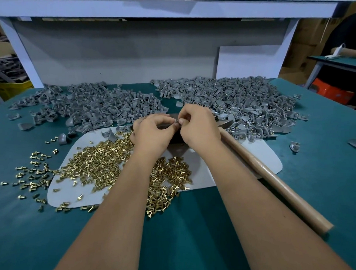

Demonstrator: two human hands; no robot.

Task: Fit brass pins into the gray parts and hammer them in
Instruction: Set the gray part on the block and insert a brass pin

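Landmark: pale grey rounded mat (pixel 225 169), flat on the teal cloth-covered surface (pixel 317 169).
Loose brass pins: heap of small headed brass pins (pixel 97 165) spread over the near and left part of the mat, spilling off its left edge and its near edge onto the surface.
Hammer: long round wooden handle (pixel 277 183) lying across the right side of the mat, butt end off the near right corner, dark metal head (pixel 225 123) at the far right edge. Held by neither hand.
Left hand: left hand (pixel 152 134) over the far middle of the mat, fingers curled, fingertips pinching a small grey piece (pixel 176 121).
Right hand: right hand (pixel 199 127) just right of the left, fingertips meeting it at the same small piece, grip closed as a pinch. Cannot tell whether a pin sits between these fingers; too small to see.
Dark block: dark object (pixel 176 139) under the hands at the far middle of the mat, mostly hidden; likely the striking base.
Left pile: grey moulded plastic parts (pixel 90 106) beyond the mat's far left, no brass visible.
Right pile: grey parts (pixel 249 103) beyond the far right, many showing brass, probably finished.
Step in hand: by judgement, fitting a pin into one part.
Next move: seat pin straight, set part on the block, free the right hand for the hammer.
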